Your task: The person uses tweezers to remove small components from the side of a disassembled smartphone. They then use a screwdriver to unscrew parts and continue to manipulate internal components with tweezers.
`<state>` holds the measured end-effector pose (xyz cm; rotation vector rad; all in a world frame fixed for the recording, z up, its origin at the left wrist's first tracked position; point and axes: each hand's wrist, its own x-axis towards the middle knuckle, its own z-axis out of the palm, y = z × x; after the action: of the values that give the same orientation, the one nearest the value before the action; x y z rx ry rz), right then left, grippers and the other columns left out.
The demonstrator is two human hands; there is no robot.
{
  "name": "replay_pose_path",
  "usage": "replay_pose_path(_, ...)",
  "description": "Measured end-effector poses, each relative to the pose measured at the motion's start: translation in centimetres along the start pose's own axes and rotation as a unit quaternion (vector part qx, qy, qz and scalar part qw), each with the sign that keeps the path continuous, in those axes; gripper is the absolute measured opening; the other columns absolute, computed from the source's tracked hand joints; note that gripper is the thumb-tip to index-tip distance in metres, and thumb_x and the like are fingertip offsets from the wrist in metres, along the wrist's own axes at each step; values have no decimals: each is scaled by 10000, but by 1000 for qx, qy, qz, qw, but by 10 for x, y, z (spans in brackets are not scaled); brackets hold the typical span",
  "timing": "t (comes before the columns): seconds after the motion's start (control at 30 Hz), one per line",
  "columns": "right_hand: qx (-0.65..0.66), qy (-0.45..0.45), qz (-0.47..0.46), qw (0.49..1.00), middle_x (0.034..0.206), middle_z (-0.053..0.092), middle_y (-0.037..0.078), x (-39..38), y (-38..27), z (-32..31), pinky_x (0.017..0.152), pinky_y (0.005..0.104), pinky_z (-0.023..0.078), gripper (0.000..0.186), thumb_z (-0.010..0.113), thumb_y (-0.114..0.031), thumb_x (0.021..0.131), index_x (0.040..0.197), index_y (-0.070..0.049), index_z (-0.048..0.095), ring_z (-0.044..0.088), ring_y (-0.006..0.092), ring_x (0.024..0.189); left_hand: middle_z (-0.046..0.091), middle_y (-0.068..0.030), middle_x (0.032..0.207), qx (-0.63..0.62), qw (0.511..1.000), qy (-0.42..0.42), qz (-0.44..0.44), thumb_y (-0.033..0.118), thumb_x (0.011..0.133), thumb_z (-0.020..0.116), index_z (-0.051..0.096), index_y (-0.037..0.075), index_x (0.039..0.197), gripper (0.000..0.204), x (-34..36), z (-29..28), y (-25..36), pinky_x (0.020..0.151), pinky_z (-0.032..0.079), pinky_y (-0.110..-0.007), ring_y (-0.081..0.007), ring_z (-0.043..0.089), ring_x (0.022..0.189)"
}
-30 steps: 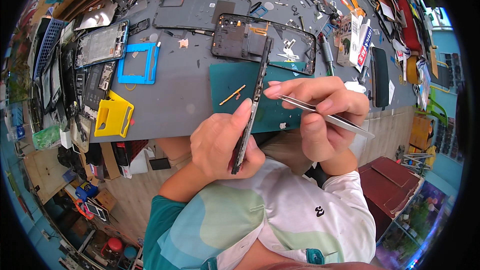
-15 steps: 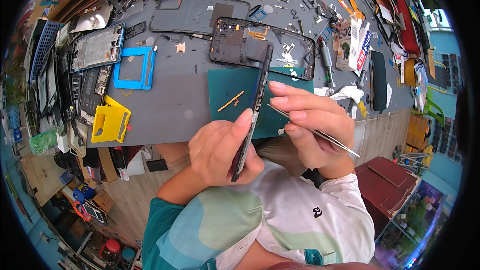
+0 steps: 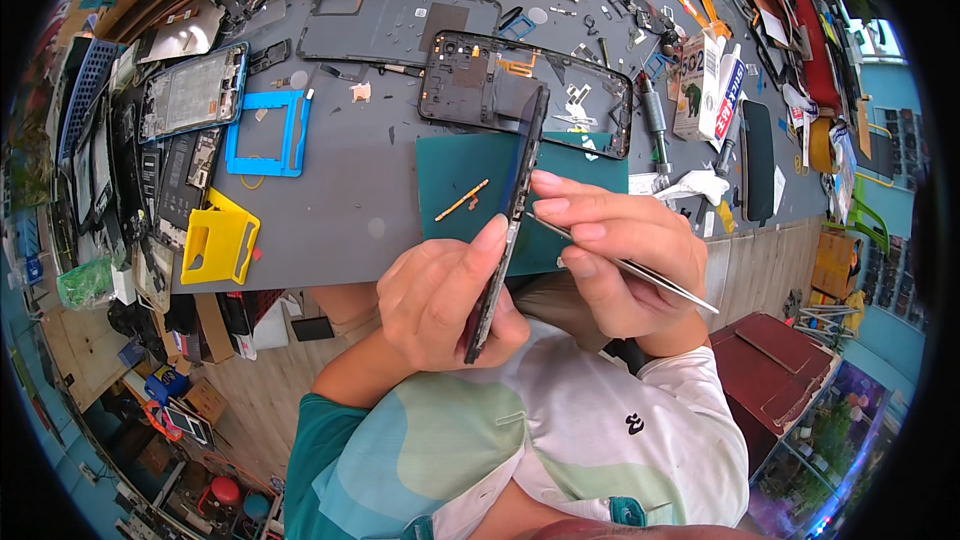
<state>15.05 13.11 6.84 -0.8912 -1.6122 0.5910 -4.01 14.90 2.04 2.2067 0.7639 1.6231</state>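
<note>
Across the grey bench (image 3: pixel 325 230), loose parts and small scraps lie scattered, thickest toward the far side. A green mat (image 3: pixel 445 155) sits near the front edge, bearing a thin gold strip (image 3: pixel 462 200). Just beyond it lies a dark phone housing (image 3: pixel 462 95), its near edge overlapping the mat. Over to the left are a blue plastic frame (image 3: pixel 297 140), a yellow holder (image 3: pixel 215 245) and a silvery phone chassis (image 3: pixel 195 95); to the right, a white carton (image 3: pixel 692 90) stands between a screwdriver (image 3: pixel 653 120) and a black slab (image 3: pixel 758 160). Below the bench spreads a wood-patterned floor (image 3: pixel 265 385), with a dark red case (image 3: pixel 765 365) on the right and a blue wall (image 3: pixel 895 80) behind.

Above the mat's middle, a thin dark phone assembly (image 3: pixel 514 210) is held on edge, slanting away from the body. The left hand (image 3: pixel 435 290) grips its lower half, thumb along the near face. The right hand (image 3: pixel 640 255) pinches metal tweezers (image 3: pixel 665 284), tip toward the assembly's right side.

Against the frame half a second earlier, the right hand has slid slightly left, bringing the tweezer tip right up to that side; whether it touches, I cannot tell. The left hand's hold looks unchanged.
</note>
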Motion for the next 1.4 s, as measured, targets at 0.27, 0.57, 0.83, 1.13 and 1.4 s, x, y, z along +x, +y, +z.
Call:
replay_pose_path(0.27,-4,4,-12,1000,1067,756,241,0,3,1,912,469,638,309,782,131,790,1075,61,686,759,377,1034,741,-198,969,1,1000,4,5,-19,706,611,605,-135,1255,561,-2,1,-2,572,577,-331,-240,679,632)
replay_pose_path(0.57,-14,0,-12,1000,1063,763,230,1,2,1,892,434,643,314,793,123,786,1074,56,688,757,377,1050,742,-192,955,-3,1000,-3,-1,-16,714,610,605,-135,1257,556,-2,0,-1,575,577,-330,-237,680,632)
replay_pose_path(0.83,-16,4,-10,1000,1058,763,230,0,3,1,900,439,642,306,797,121,780,1060,59,690,759,373,1045,741,-191,952,-3,1000,1,2,-13,715,611,607,-133,1255,553,-2,1,-1,572,573,-327,-235,676,628)
replay_pose_path(1.13,-9,6,-8,1000,1053,761,233,1,2,2,927,474,632,295,791,128,780,1051,69,691,763,363,1026,744,-195,977,-3,1000,-2,2,-17,705,611,605,-132,1256,563,-2,0,-1,568,574,-330,-233,674,625)
replay_pose_path(1.4,4,12,-12,1000,1056,760,236,1,4,3,932,475,630,295,783,135,786,1059,73,688,764,359,1022,745,-211,1002,-2,1000,-1,8,-16,692,611,603,-138,1247,568,-2,0,-2,558,572,-325,-232,674,625)
